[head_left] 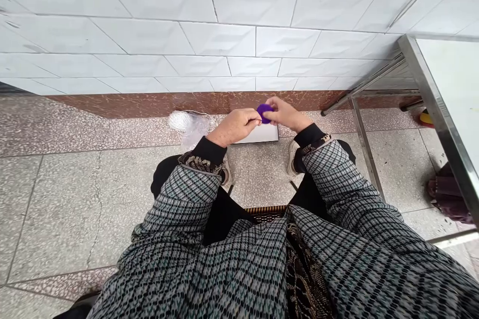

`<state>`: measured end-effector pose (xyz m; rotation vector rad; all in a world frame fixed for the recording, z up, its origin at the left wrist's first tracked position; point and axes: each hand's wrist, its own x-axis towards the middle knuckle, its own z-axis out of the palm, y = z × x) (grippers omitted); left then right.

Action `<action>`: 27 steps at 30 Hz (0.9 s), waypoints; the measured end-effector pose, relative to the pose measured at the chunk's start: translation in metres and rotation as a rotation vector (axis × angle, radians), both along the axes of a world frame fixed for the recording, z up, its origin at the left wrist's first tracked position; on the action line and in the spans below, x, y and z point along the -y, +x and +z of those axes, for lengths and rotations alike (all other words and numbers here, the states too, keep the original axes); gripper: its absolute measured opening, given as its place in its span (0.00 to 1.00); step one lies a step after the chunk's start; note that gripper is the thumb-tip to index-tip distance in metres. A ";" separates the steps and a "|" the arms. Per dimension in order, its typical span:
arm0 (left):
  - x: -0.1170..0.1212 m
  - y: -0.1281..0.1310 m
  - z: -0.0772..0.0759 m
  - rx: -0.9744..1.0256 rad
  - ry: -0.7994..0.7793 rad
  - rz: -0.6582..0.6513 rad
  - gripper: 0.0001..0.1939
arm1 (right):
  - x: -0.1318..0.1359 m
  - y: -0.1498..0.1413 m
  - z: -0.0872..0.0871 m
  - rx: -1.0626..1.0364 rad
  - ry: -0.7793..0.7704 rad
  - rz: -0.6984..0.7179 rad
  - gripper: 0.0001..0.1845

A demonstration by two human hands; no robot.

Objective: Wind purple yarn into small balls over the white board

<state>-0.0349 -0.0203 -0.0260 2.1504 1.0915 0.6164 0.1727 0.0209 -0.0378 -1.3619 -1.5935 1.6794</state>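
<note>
Head view shows the right hand [284,112] grasping a purple round disc [264,112] between thumb and fingers, above a white tray-like thing [260,134], while the left hand [236,125] has fingertips pinched at its edge, whether gripping it I cannot tell. For such small work, a light, steady pinch seems best. Speckled terrazzo floor [67,189] meets a white tiled wall [157,0], and a metal-framed table [454,89] stands at right.
</note>
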 end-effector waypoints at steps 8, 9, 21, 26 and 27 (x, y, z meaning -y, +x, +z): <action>-0.008 -0.013 -0.006 0.011 -0.041 0.102 0.10 | 0.009 0.013 0.021 -0.381 -0.145 0.387 0.22; -0.008 -0.012 -0.008 0.013 -0.050 0.108 0.10 | 0.007 0.013 0.021 -0.431 -0.113 0.302 0.24; 0.002 0.006 -0.003 0.019 -0.074 -0.106 0.11 | -0.006 0.000 -0.002 -0.280 0.038 -0.195 0.20; 0.000 0.003 -0.002 0.028 -0.034 -0.107 0.10 | -0.004 -0.002 -0.002 -0.027 0.108 -0.128 0.17; -0.001 0.002 -0.002 0.029 -0.016 -0.086 0.10 | -0.002 -0.002 -0.001 0.039 0.109 -0.078 0.17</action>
